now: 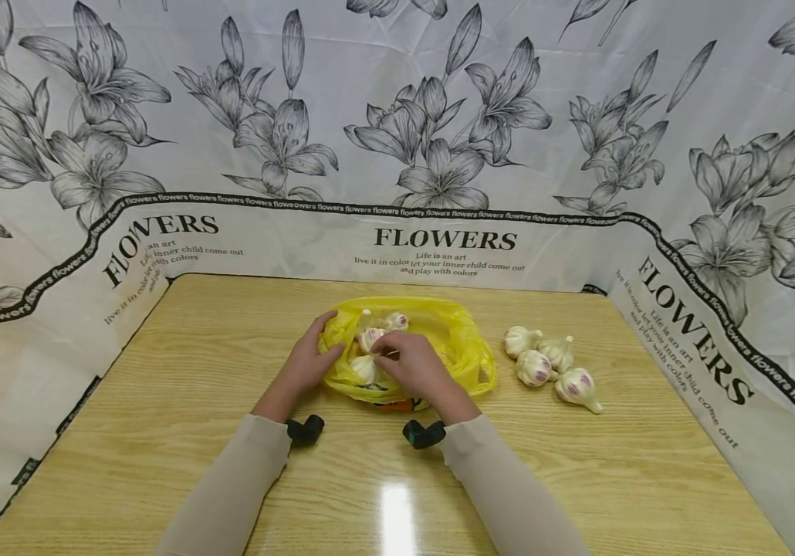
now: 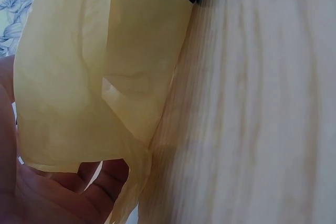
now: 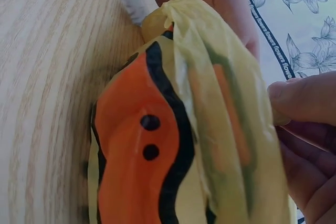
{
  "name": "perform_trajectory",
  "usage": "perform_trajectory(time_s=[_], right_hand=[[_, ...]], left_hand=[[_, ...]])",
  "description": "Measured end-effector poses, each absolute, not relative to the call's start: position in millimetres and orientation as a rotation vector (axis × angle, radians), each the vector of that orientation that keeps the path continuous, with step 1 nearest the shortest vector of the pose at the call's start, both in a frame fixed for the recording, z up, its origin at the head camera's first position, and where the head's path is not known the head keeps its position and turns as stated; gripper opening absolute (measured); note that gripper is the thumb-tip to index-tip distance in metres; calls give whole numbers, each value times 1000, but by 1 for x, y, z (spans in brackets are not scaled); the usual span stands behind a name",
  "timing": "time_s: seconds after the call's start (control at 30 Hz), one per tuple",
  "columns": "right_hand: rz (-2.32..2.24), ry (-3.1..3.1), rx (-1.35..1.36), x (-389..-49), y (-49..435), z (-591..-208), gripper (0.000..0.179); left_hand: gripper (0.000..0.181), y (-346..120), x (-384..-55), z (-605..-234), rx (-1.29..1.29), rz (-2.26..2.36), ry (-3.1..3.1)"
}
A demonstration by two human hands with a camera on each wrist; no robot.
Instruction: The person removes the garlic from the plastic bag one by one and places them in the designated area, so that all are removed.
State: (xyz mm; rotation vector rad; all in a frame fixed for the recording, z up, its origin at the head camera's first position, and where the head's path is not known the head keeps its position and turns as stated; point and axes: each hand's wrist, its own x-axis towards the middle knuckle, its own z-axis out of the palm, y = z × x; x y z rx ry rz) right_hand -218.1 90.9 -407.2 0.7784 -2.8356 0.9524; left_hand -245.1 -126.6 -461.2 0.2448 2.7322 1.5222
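A yellow plastic bag point(image 1: 463, 324) lies on the table with its mouth spread open. Inside its left part are several white and purple garlic bulbs, one garlic bulb point(image 1: 397, 320) near the back. My left hand point(image 1: 309, 359) holds the bag's left side; in the left wrist view its curled fingers point(image 2: 107, 184) show beneath the plastic. Over the bag's mouth, my right hand point(image 1: 414, 363) reaches in and pinches a garlic bulb between thumb and fingers. Most of that bulb is hidden; the right wrist view shows the thumb point(image 3: 307, 98) behind the bag's orange and black printed side.
Several loose garlic bulbs point(image 1: 535, 368) sit in a cluster on the wooden table point(image 1: 182, 401), right of the bag. A white cloth point(image 1: 286, 235) with a flower print walls in the table's back and sides.
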Motion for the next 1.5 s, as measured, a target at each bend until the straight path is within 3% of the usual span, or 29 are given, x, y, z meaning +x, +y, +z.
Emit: perform_trajectory(time_s=[1.5], right_hand=[[896, -2527, 820, -198, 159, -384, 14]], left_hand=[[64, -126, -245, -464, 241, 1538, 2698]])
